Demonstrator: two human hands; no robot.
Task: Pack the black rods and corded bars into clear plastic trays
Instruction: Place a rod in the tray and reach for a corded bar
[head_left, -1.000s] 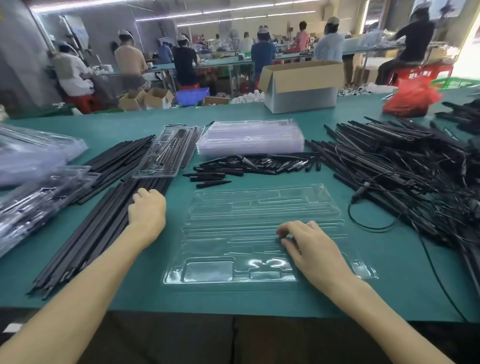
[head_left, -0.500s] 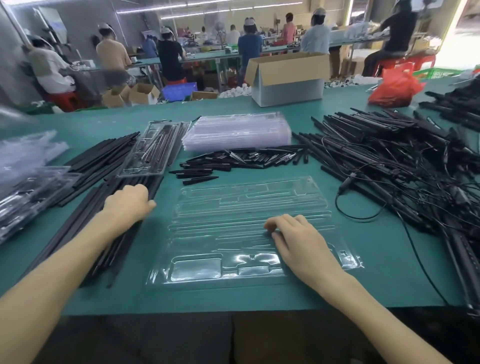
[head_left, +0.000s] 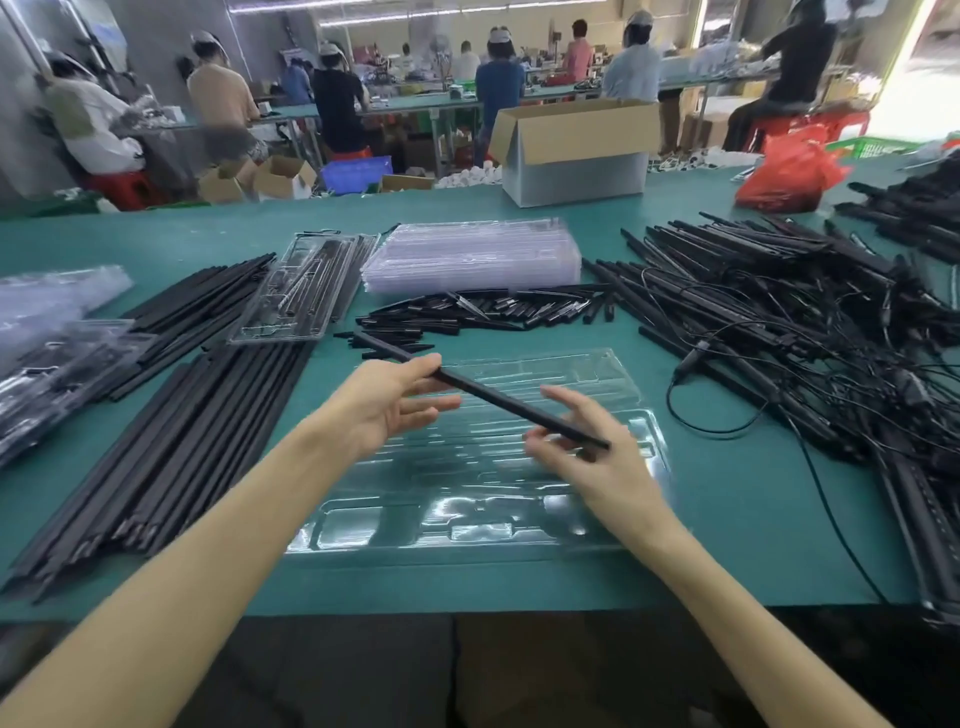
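A clear plastic tray (head_left: 519, 525) lies on the green table in front of me, with nothing in its moulded slots. Above it my left hand (head_left: 387, 402) pinches a long black rod (head_left: 498, 399) between thumb and fingers. The rod slants from upper left to lower right. Its lower end lies against the fingers of my right hand (head_left: 587, 452), whose fingers are spread around it. A pile of long black rods (head_left: 171, 441) lies to the left. Tangled corded bars (head_left: 810, 332) are heaped at the right.
A stack of clear trays (head_left: 470, 254) sits behind the working tray, with short black pieces (head_left: 483, 309) scattered before it. A filled tray (head_left: 306, 286) rests on rods at the left. Bagged trays (head_left: 57, 338) lie far left. A cardboard box (head_left: 576, 148) and red bag (head_left: 784, 174) stand behind.
My left hand left the rod pile and lifted one black rod over the tray. My right hand rose off the tray to meet the rod's lower end.
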